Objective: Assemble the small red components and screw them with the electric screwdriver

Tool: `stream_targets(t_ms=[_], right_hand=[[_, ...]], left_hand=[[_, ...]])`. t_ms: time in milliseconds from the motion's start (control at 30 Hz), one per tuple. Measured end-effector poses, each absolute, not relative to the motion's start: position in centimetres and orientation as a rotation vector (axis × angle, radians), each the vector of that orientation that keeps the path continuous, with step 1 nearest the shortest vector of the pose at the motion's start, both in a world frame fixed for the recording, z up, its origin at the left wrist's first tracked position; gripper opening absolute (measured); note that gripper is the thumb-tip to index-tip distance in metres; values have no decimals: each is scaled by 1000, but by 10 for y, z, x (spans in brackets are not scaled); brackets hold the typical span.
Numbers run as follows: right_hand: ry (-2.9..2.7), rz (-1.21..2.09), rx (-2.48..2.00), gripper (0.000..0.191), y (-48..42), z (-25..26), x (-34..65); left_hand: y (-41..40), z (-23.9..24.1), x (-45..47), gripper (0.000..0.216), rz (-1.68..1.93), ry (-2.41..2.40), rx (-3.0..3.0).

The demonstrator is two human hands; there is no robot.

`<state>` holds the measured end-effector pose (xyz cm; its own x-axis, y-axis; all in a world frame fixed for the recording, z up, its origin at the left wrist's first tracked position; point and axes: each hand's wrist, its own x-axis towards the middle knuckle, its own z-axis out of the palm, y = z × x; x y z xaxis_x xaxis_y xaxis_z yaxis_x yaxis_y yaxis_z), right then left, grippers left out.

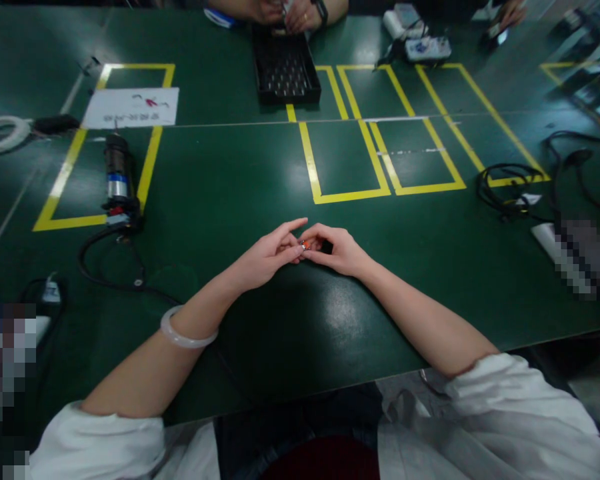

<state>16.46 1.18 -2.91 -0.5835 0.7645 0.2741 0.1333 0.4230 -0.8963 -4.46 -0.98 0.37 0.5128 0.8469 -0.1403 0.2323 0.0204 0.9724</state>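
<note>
Both hands meet over the green tabletop, near the middle of the head view. Between their fingertips is a small orange and silver part (305, 246), too small to name more exactly. My left hand (269, 259) has its thumb against the part, with the index finger stretched out above and the other fingers curled. From the other side, my right hand (344, 252) pinches it between thumb and index finger. The fingers cover much of the part. Closest to my left hand on the table is a dark cylindrical electric tool (118, 175) with a cable, lying well to the left.
A co-worker's hands (293, 13) are behind a black tray (287, 97) holding several small parts. Yellow tape outlines mark the green table (230, 173). A paper sheet (130, 108) lies beyond the tool. Coiled black cables (505, 190) sit at right.
</note>
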Motion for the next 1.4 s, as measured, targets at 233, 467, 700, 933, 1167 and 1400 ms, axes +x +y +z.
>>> stream_targets(t_ms=[233, 467, 700, 933, 1167, 1400], right_hand=[[-1942, 1143, -764, 18, 10, -28, 165], [-1947, 1117, -793, 18, 11, -29, 164], [-1893, 1237, -851, 21, 10, -26, 165], [-1898, 1209, -815, 15, 12, -27, 165], [-1920, 1144, -803, 22, 13, -31, 164], [-1974, 1081, -837, 13, 13, -29, 165]], left_hand=[[-9, -1, -46, 41, 673, 1032, 1330], [-8, -5, -45, 34, 648, 1029, 1328], [-12, -5, -43, 31, 709, 1054, 1350], [-12, -9, -44, 29, 756, 1040, 1354], [-10, -14, -46, 30, 804, 1032, 1369], [-9, -14, -48, 30, 780, 1035, 1412]])
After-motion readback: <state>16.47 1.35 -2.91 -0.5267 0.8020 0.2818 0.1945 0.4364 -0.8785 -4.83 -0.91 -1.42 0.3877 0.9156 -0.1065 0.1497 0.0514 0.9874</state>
